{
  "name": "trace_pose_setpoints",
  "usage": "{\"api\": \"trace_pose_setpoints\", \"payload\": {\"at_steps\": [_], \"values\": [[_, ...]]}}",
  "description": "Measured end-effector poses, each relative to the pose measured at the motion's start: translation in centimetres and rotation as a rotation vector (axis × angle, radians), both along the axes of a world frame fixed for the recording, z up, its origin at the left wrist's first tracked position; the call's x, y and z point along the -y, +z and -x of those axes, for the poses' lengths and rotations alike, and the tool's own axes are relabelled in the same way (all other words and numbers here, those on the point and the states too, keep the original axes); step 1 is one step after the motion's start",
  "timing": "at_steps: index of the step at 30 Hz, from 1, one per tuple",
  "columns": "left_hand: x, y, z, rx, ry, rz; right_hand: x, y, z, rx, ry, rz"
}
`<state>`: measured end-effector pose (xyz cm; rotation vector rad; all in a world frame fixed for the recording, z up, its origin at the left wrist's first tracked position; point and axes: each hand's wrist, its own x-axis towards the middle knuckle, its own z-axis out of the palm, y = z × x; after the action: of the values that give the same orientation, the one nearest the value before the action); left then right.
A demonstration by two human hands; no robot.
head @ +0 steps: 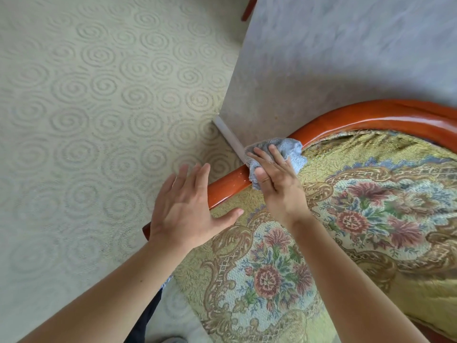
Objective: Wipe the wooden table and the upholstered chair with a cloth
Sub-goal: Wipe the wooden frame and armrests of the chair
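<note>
The left hand [188, 214] is held open with fingers spread over the near end of the chair's glossy wooden rail [227, 185], while just beyond it a blue cloth [286, 149] is pressed onto that rail, beside the floral upholstered seat [358, 219], under the flattened right hand [277, 184].

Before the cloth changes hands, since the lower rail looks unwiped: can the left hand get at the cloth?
Probably yes. The left hand is open and empty beside the rail, close to the cloth; only the right hand pressing it down covers it.
</note>
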<state>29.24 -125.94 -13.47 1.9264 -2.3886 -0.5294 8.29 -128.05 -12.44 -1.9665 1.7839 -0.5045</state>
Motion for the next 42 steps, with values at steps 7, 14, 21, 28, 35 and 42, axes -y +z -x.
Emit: {"api": "trace_pose_setpoints", "payload": {"at_steps": [7, 14, 21, 28, 35, 42], "values": [[-0.2, -0.2, -0.1, -0.043, 0.007, 0.025, -2.5, 0.1, -2.9, 0.065, 0.092, -0.008], [-0.3, -1.0, -0.4, -0.100, 0.015, 0.014, -2.4, 0.1, -2.2, -0.141, 0.258, 0.016], [0.0, -0.7, -0.2, -0.048, 0.021, 0.011, 3.5, 2.1, 4.3, -0.639, 0.205, -0.068], [0.1, 0.0, -0.2, -0.017, -0.020, -0.009, 8.2, 6.7, 12.4, -0.779, -0.097, 0.068], [0.0, 0.3, -0.3, -0.027, -0.014, -0.016, 7.5, 5.8, 10.6, -0.492, -0.220, 0.137], [-0.5, 0.1, -0.7, -0.054, -0.011, 0.023, 3.8, 1.2, 2.8, -0.223, -0.031, -0.018]]}}
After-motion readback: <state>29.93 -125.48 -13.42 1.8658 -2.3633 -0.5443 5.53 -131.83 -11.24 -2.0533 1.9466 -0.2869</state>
